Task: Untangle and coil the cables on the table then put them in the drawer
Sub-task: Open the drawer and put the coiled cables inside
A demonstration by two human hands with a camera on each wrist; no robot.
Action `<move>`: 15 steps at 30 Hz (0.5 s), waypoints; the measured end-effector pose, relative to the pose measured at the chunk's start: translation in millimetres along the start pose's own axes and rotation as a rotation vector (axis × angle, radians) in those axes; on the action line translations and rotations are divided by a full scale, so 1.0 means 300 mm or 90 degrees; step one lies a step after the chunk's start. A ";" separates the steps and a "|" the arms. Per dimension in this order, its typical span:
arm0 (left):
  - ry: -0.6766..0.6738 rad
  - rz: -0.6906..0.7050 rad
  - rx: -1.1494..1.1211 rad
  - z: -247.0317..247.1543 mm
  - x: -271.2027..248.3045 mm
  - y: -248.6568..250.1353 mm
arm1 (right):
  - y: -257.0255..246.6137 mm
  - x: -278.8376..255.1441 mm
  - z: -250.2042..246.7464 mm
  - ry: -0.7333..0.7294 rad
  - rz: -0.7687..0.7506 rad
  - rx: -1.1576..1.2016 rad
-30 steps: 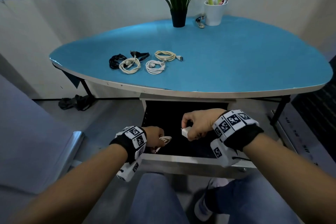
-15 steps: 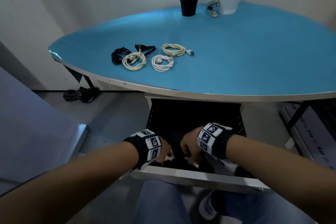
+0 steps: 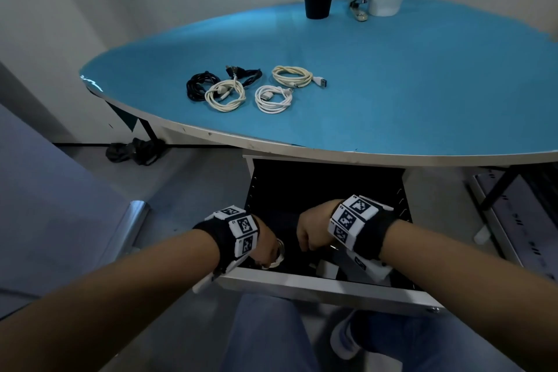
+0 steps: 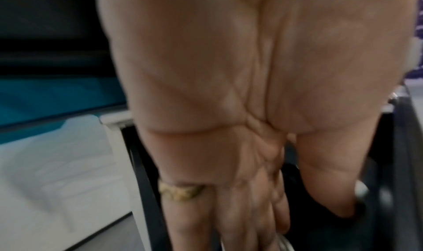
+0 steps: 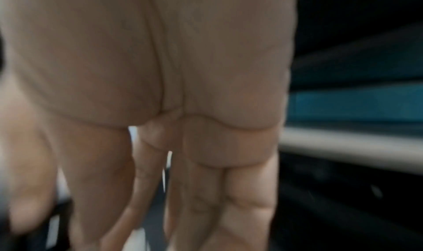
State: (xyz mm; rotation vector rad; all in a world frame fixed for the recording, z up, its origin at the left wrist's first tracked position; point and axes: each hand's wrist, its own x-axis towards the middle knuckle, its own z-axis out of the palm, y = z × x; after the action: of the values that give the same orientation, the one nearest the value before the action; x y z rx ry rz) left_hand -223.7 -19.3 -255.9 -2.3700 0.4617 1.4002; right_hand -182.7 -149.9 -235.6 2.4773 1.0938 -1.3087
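Both hands down inside the open black metal drawer (image 3: 327,190) with the white front rim, under the blue oval table (image 3: 392,84). Left hand (image 3: 267,243): fingers (image 4: 228,218) point down, bunched together on a white coiled cable (image 3: 276,261) low at the drawer's front-left; gold ring on one finger; a pale cable loop shows right at the fingertips. Looks like a pinch grip on the coil. Right hand (image 3: 314,231): fingers (image 5: 240,200) hang down, loosely curled. Wrist view is blurred; can't tell if they hold anything. A white block-shaped item (image 3: 327,269) sits just below and right of those fingers, on the drawer floor.

Well beyond both sets of fingers, on the table: black coiled cable (image 3: 200,86), two cream coils (image 3: 225,95) (image 3: 293,75), one white coil (image 3: 273,98), clustered close together.
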 end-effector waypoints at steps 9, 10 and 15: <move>0.200 0.000 -0.208 -0.128 -0.220 -0.152 | -0.067 -0.241 -0.198 0.199 -0.010 0.155; 0.232 0.013 -0.247 -0.143 -0.252 -0.173 | -0.066 -0.274 -0.227 0.215 -0.014 0.174; 0.434 0.083 -0.486 -0.228 -0.404 -0.247 | -0.038 -0.385 -0.379 0.367 0.015 0.197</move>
State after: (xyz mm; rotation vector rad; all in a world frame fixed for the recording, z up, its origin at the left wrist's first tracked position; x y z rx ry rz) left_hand -193.8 27.7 -108.3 -3.5106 0.2631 0.8470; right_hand -156.1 -155.3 -75.4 3.2089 1.0067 -0.8166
